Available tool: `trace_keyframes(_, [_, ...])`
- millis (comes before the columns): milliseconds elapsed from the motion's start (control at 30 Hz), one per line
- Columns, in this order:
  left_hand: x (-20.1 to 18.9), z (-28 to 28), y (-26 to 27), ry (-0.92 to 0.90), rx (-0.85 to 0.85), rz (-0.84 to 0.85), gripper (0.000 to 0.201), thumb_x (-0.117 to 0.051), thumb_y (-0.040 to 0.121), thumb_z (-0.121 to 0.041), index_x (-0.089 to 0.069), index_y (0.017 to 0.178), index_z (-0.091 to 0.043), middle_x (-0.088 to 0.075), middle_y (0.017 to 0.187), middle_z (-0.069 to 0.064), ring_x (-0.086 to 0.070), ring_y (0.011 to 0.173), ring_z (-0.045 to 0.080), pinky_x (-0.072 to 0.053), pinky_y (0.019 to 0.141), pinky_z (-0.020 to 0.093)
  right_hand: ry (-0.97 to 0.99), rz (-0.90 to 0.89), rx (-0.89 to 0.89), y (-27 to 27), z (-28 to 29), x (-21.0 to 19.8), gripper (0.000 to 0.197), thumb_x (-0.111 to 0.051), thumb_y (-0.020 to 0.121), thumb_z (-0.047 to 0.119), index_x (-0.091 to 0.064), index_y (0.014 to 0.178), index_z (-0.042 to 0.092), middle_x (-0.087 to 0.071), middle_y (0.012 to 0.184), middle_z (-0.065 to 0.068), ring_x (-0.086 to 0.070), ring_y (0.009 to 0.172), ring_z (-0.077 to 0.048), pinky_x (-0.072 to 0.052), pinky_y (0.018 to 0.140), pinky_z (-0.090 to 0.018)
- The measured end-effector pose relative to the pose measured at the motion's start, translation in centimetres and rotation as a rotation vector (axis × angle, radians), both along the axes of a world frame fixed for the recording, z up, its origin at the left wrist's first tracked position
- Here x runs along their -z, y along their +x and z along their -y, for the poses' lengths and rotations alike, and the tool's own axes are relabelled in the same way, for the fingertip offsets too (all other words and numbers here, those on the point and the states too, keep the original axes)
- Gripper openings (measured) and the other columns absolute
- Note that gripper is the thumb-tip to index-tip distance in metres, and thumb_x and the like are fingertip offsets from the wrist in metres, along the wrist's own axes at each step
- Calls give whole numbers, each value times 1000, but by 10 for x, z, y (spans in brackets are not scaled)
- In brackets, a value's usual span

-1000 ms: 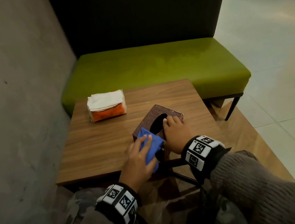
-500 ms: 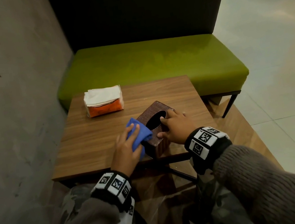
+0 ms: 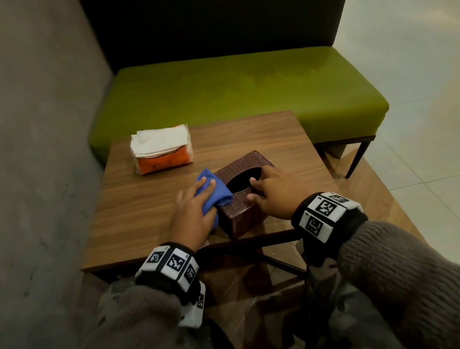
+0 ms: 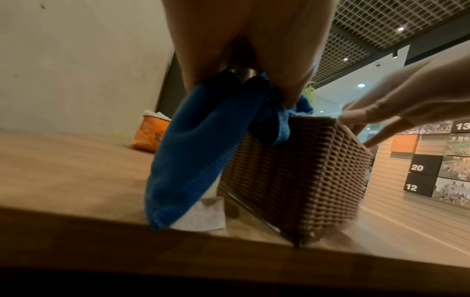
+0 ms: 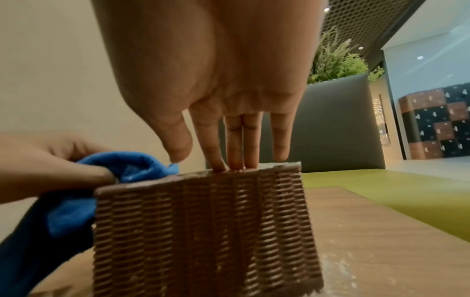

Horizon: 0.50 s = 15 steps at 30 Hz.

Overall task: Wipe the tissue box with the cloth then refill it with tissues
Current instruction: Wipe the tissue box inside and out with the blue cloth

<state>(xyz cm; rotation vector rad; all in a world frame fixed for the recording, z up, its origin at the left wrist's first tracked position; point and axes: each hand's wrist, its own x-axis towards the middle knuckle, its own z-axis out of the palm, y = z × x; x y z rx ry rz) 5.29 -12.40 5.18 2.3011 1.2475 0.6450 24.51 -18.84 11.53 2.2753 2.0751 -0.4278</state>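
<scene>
We list a brown woven-pattern tissue box [image 3: 245, 199] and a plain blue cloth [image 3: 213, 192]. We add an orange-and-white tissue pack [image 3: 161, 150], a wood-grain table [image 3: 143, 207], and an olive-green bench [image 3: 239, 93].

A brown woven tissue box [image 3: 252, 198] stands on the table, blue cloth [image 3: 213, 193] against its left edge; tissues [image 3: 161, 149] lie behind.

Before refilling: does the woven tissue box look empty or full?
Apparently empty: the tissue box shows only a dark oval slot, no tissue poking out. Deeper inside, cannot tell.
</scene>
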Motion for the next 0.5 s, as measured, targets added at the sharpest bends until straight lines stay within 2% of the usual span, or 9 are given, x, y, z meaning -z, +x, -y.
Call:
trace_keyframes(100, [-11, -16, -6, 85, 90, -266, 58, -53, 90, -19, -34, 142, -36, -30, 150, -8, -38, 119, 24, -34, 96, 40, -28, -73, -49, 12, 4, -8, 42, -52, 99, 31, -54, 138, 16, -48, 126, -12, -46, 121, -29, -40, 96, -35])
trace_keyframes(200, [-27, -35, -6, 190, 179, -475, 57, -52, 89, -20, -36, 142, -35, -34, 149, -7, -40, 113, 29, -36, 84, 39, -2, -124, -102, 26, 7, -10, 36, -63, 94, 26, -63, 130, 26, -47, 130, -9, -41, 122, -28, -37, 97, -33])
trace_keyframes(267, [-34, -34, -6, 322, 194, -398, 51, -58, 84, -19, -50, 134, -25, -49, 137, 3, -46, 105, 33, -43, 80, 42, -1, -176, -117, 29, 9, -8, 34, -67, 91, 22, -67, 125, 28, -45, 138, -6, -39, 127, -26, -35, 99, -31])
trace_keyframes(333, [-32, -21, -8, 321, 99, -121, 47, -61, 80, -15, -58, 126, -16, -56, 123, 8, -49, 102, 32, -46, 84, 42, 4, -235, -102, 28, 11, -3, 35, -68, 90, 19, -67, 124, 26, -46, 140, -4, -41, 128, -25, -36, 101, -31])
trace_keyframes(400, [-25, -1, -10, 195, -27, 109, 46, -63, 83, -10, -57, 128, -13, -53, 123, 7, -45, 109, 26, -39, 91, 29, 48, -244, -64, 27, 12, 3, 36, -69, 89, 20, -67, 124, 25, -48, 136, -6, -42, 125, -26, -38, 99, -32])
trace_keyframes(433, [-20, 9, -12, 145, -62, 150, 46, -62, 84, -8, -56, 129, -13, -52, 124, 6, -43, 112, 24, -36, 91, 25, 72, -233, -49, 24, 12, 5, 36, -68, 90, 22, -66, 126, 25, -48, 134, -6, -42, 124, -27, -38, 98, -32])
trace_keyframes(500, [-6, 27, -15, 102, -78, 135, 49, -61, 85, -8, -53, 132, -15, -49, 127, 6, -41, 115, 23, -36, 94, 27, 96, -189, -20, 14, 14, 10, 38, -65, 92, 28, -63, 130, 27, -48, 131, -8, -41, 125, -28, -37, 98, -32])
